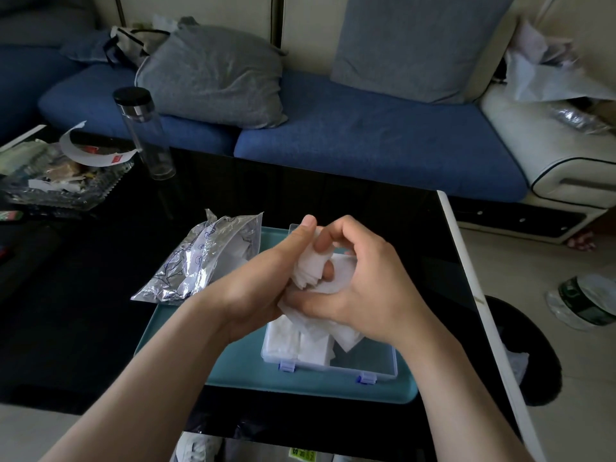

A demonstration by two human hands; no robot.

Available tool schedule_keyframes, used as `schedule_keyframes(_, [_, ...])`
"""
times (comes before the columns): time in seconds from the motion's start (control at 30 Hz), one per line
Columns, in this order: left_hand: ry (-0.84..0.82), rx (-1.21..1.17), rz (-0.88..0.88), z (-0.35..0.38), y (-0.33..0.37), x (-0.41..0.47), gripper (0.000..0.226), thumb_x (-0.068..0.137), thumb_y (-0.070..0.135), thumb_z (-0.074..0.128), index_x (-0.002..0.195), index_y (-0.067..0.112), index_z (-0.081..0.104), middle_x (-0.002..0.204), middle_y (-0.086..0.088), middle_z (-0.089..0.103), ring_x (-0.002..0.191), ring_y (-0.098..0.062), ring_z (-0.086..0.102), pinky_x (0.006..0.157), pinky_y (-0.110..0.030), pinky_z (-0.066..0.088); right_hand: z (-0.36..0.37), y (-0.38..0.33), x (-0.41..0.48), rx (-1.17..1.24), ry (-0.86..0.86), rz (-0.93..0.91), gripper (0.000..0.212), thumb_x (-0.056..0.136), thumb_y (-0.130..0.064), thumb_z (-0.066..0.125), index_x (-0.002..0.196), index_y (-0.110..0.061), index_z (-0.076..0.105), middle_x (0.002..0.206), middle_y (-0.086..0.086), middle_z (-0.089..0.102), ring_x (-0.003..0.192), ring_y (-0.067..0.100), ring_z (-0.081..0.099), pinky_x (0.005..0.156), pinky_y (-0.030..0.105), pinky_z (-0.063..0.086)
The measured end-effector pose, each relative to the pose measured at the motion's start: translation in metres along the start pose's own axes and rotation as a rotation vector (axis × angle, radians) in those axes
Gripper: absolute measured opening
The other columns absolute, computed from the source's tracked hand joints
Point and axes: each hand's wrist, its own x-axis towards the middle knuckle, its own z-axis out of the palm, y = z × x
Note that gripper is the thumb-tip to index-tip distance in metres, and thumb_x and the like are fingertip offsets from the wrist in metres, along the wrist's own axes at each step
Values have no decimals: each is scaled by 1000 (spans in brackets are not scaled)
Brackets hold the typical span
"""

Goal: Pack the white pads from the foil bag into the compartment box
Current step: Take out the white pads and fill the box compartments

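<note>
Head view: white pads (311, 269), foil bag (196, 261) with illegible blue print

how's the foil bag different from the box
The foil bag is crinkled, shiny silver and opaque; the box is rigid clear plastic with blue latches. The bag lies slumped across the left edge of the teal tray; the box sits flat, wholly on the tray. Both are open and show white pads inside.

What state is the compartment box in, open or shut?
Open: the compartment box has its clear lid raised at the back, and white pads lie uncovered inside its left part.
</note>
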Motion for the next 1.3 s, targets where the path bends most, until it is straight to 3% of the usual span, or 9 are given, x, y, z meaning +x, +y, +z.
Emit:
schedule_keyframes(0.13, [-5, 2, -14, 1, 1, -1, 63, 99, 73, 39, 102, 18, 68, 87, -2, 59, 80, -20, 55, 76, -35, 46, 0, 2, 2, -50, 91, -29, 56, 64, -45, 98, 102, -38, 57, 111, -19, 69, 110, -1, 65, 83, 26, 58])
schedule_keyframes(0.27, [-2, -44, -5, 0, 0, 0, 58, 102, 71, 36, 95, 24, 70, 86, -2, 61, 83, -22, 57, 83, -42, 45, 1, 2, 2, -90, 85, -78, 55, 65, -47, 96, 102, -40, 56, 143, -21, 61, 135, -3, 53, 104, 24, 49])
schedule_keyframes(0.57, [-5, -28, -20, 1, -1, 1, 65, 98, 74, 36, 99, 16, 67, 88, -4, 61, 83, -20, 58, 91, -43, 45, 3, -5, 0, -48, 135, -70, 43, 73, -44, 96, 85, -28, 58, 85, -6, 74, 84, 2, 74, 63, 33, 61])
schedule_keyframes(0.77, [-36, 8, -44, 1, 0, -2, 66, 99, 72, 37, 106, 13, 65, 94, -9, 62, 91, -26, 58, 93, -43, 45, 4, -6, 0, -58, 115, -43, 36, 77, -43, 91, 77, -22, 62, 71, -4, 68, 68, 5, 70, 55, 28, 56])
schedule_keyframes(0.93, [-32, 16, -41, 2, 3, -5, 58, 105, 64, 37, 102, 11, 61, 95, -10, 59, 80, -21, 59, 73, -31, 50, 5, -3, 0, -45, 120, -122, 32, 78, -40, 90, 77, -23, 62, 110, -6, 75, 106, 2, 70, 87, 21, 57])
schedule_keyframes(1.07, [-16, 61, -36, 0, -1, -2, 52, 106, 63, 40, 102, 15, 62, 98, -10, 54, 91, -30, 48, 80, -39, 42, 5, -5, 1, -71, 139, -81, 38, 75, -42, 92, 83, -28, 58, 91, -4, 76, 87, 12, 74, 74, 33, 59])
schedule_keyframes(1.17, [1, 113, -23, 0, 0, -3, 55, 104, 65, 40, 93, 17, 64, 99, -12, 59, 85, -31, 56, 75, -34, 46, 0, -3, 0, 8, 53, -53, 37, 74, -38, 94, 88, -26, 62, 107, -5, 76, 104, 11, 72, 85, 29, 57])
schedule_keyframes(1.23, [26, 191, 10, -2, -1, -3, 64, 103, 69, 39, 107, 15, 73, 109, -13, 74, 97, -30, 72, 91, -37, 55, -1, 0, 1, 109, 44, -20, 17, 81, -34, 81, 91, -27, 67, 125, -11, 72, 122, 4, 64, 102, 25, 50])
schedule_keyframes(1.3, [65, 367, 77, -3, -4, -1, 78, 100, 78, 35, 126, 13, 69, 120, -19, 73, 114, -37, 69, 110, -52, 50, -2, 2, 5, 100, 173, 44, 9, 86, -34, 68, 92, -29, 73, 121, -16, 71, 119, -4, 61, 99, 13, 43])
